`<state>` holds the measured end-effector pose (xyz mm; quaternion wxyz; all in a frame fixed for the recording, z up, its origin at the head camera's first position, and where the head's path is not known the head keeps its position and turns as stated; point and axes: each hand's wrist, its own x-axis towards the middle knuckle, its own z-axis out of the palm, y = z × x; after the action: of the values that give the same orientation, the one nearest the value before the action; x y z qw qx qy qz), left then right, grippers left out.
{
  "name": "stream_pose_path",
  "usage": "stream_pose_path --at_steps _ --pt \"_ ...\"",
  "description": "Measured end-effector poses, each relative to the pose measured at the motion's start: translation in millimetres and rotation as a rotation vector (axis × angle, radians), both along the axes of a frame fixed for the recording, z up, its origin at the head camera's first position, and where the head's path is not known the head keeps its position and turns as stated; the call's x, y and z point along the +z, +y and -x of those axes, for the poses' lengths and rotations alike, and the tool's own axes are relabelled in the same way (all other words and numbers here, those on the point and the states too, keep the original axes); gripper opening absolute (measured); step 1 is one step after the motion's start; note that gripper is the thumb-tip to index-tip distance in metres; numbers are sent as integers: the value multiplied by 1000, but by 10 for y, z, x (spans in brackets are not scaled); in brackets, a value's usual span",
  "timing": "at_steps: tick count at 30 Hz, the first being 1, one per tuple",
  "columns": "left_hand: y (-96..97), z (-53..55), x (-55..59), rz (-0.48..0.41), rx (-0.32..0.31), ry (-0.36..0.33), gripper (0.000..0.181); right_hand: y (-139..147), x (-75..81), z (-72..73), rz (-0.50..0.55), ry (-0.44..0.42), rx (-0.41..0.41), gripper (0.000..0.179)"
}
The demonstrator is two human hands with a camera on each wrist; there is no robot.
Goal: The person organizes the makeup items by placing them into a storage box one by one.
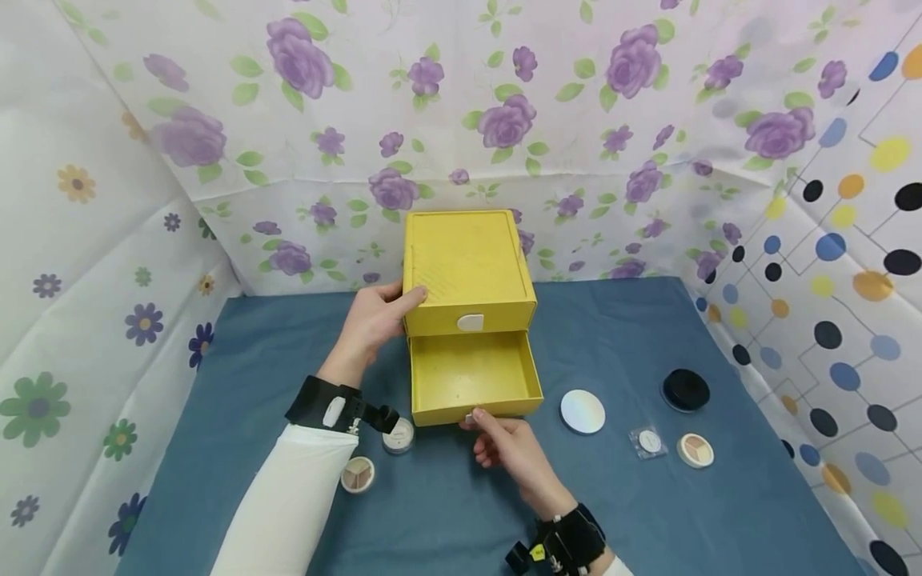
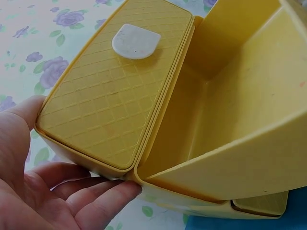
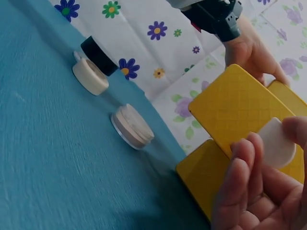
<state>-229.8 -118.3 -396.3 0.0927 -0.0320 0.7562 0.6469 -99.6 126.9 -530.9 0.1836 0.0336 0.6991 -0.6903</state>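
A yellow storage box with drawers (image 1: 467, 260) stands at the back middle of the blue cloth. Its middle drawer (image 1: 471, 372) is pulled out, and only bare yellow floor shows inside. At the box's upper left side, my left hand (image 1: 369, 324) holds on, thumb on top and the other fingers along the side. A white pull tab (image 3: 276, 143) on the drawer front is pinched between thumb and fingers of my right hand (image 1: 515, 452). Above, the shut top drawer has a white tab (image 2: 136, 41). Part of a lower drawer front (image 3: 206, 175) shows beneath.
Left of the drawer lie a round clear-sided case (image 1: 398, 437) and a three-section pan (image 1: 358, 474). On the right are a white disc (image 1: 583, 411), a black round case (image 1: 686, 390), a small clear packet (image 1: 648, 442) and another sectioned pan (image 1: 695, 450). Patterned cloth walls surround three sides.
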Motion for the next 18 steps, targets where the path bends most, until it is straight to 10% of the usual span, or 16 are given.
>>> stream_pose_path --at_steps 18 --pt "-1 -12 9 12 -2 -3 70 528 93 61 -126 82 376 53"
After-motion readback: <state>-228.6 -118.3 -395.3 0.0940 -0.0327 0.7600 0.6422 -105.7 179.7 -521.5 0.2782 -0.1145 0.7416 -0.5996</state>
